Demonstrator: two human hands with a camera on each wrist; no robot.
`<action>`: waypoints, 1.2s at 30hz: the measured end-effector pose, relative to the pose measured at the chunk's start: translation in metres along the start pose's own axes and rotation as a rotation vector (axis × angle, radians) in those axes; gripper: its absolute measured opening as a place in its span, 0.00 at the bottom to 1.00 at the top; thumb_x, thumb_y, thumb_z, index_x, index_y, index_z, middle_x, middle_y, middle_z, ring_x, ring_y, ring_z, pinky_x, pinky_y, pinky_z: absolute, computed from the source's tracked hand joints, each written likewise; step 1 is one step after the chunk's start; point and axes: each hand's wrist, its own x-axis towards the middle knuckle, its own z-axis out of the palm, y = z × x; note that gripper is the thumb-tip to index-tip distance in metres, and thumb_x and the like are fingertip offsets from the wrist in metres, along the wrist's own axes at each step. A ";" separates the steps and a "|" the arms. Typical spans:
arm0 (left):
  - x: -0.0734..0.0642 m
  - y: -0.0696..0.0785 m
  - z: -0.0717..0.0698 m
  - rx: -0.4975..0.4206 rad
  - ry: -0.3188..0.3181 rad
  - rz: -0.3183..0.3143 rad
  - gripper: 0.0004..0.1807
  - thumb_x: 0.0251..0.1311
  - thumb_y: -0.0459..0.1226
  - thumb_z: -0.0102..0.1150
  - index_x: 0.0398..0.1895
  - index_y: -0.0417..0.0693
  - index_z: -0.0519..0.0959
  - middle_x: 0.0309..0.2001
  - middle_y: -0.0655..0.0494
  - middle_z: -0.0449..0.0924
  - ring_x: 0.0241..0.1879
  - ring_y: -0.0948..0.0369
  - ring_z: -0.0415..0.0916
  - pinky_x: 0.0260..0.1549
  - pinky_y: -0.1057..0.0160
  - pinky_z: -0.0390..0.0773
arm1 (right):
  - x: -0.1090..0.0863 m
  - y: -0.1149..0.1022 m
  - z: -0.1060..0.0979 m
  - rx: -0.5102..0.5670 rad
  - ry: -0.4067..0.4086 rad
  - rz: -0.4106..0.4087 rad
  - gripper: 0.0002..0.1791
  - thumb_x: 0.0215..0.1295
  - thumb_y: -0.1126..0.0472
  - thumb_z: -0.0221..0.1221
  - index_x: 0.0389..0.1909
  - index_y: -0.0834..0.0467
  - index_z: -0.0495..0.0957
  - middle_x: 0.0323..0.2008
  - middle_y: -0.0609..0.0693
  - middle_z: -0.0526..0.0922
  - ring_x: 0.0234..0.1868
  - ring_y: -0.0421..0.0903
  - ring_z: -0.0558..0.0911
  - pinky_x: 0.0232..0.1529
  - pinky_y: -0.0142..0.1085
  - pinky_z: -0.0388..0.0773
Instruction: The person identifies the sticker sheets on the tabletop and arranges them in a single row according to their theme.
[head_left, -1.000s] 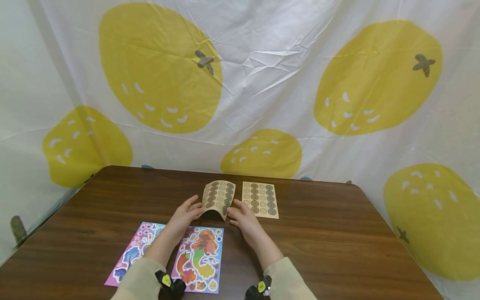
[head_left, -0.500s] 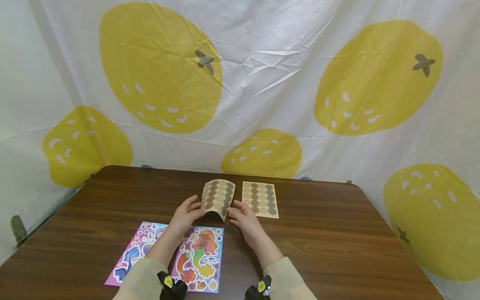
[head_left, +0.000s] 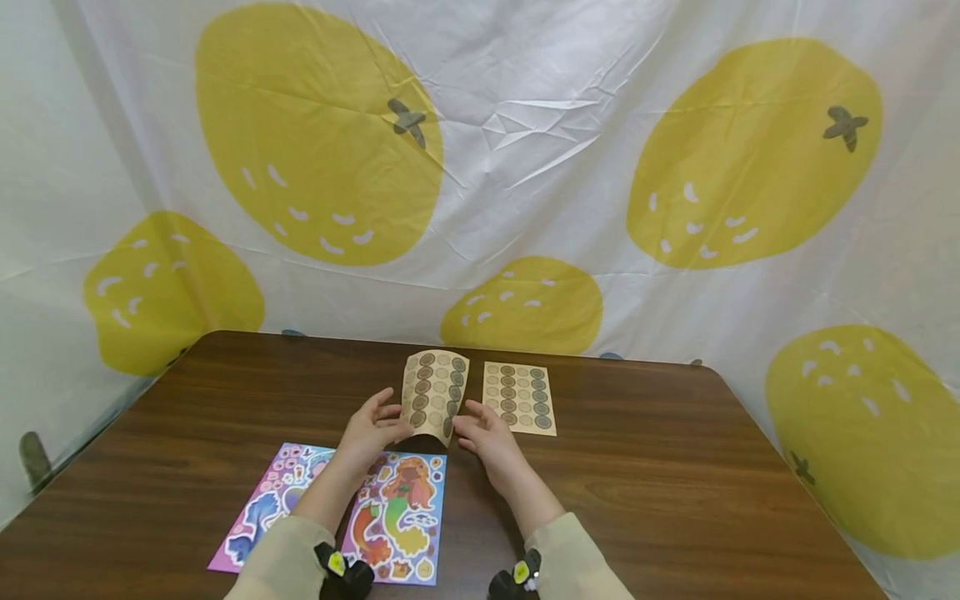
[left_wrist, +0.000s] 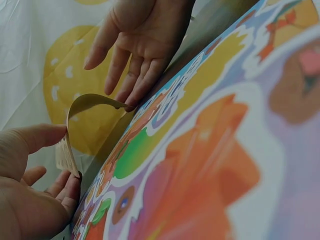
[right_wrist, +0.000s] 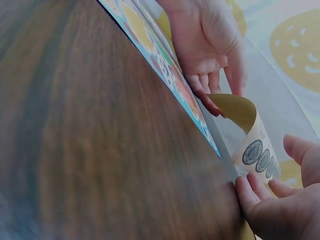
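The step in hand looks like handling a tan bowed sheet (head_left: 435, 392) of round prints, arched between both hands towards the back of the brown surface (head_left: 660, 475); whether it touches the wood I cannot tell; the left hand (head_left: 369, 429) has a pinching grip, thumb on its face, fingertips at its edge; the right hand (head_left: 491, 437) keeps no firm grip, fingertips against the opposite edge, thumb apart; any next move seems to call for even pressure, lest it crease; a matching flat sheet (head_left: 517, 398) lies just to the right; a mermaid sheet (head_left: 408, 517) and a purple sheet (head_left: 262, 512) lie nearer the person; no container shows.
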 end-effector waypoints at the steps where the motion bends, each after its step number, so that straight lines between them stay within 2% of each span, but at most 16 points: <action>1: 0.000 0.000 0.000 -0.003 0.003 0.001 0.42 0.54 0.25 0.63 0.72 0.38 0.55 0.59 0.35 0.68 0.53 0.46 0.70 0.48 0.57 0.75 | 0.000 0.000 0.000 -0.002 0.001 0.000 0.32 0.68 0.65 0.54 0.67 0.75 0.54 0.54 0.70 0.73 0.57 0.62 0.73 0.56 0.47 0.72; 9: 0.000 0.001 0.001 0.002 0.017 0.016 0.43 0.53 0.25 0.65 0.72 0.39 0.56 0.56 0.36 0.70 0.47 0.50 0.73 0.40 0.63 0.76 | 0.002 0.001 -0.001 -0.036 0.012 0.016 0.33 0.66 0.66 0.57 0.68 0.72 0.56 0.47 0.63 0.78 0.48 0.51 0.79 0.53 0.43 0.75; 17: 0.000 -0.001 0.001 0.025 0.029 0.030 0.42 0.52 0.27 0.66 0.71 0.40 0.58 0.51 0.40 0.72 0.40 0.55 0.74 0.35 0.64 0.75 | 0.000 -0.002 -0.001 -0.048 0.025 0.011 0.35 0.65 0.66 0.59 0.69 0.68 0.56 0.40 0.56 0.79 0.39 0.43 0.79 0.50 0.43 0.77; 27: 0.001 -0.001 0.001 0.049 0.023 0.040 0.41 0.52 0.28 0.67 0.71 0.42 0.61 0.44 0.45 0.73 0.35 0.58 0.73 0.36 0.63 0.74 | 0.000 -0.002 -0.003 -0.068 0.093 -0.022 0.31 0.62 0.70 0.61 0.66 0.66 0.65 0.29 0.50 0.76 0.29 0.40 0.77 0.35 0.34 0.79; 32: 0.001 0.000 0.001 0.041 0.028 0.040 0.41 0.51 0.28 0.68 0.70 0.42 0.61 0.42 0.47 0.73 0.35 0.58 0.72 0.35 0.64 0.73 | -0.003 -0.010 -0.004 -0.084 0.114 -0.022 0.29 0.60 0.73 0.60 0.64 0.67 0.67 0.29 0.52 0.74 0.29 0.41 0.74 0.31 0.33 0.76; 36: 0.000 0.000 0.001 0.030 0.032 0.040 0.42 0.51 0.26 0.68 0.70 0.44 0.62 0.40 0.47 0.72 0.33 0.59 0.74 0.34 0.64 0.73 | -0.001 -0.006 -0.006 -0.091 0.120 -0.029 0.30 0.60 0.72 0.61 0.64 0.65 0.67 0.29 0.52 0.74 0.29 0.40 0.74 0.29 0.32 0.75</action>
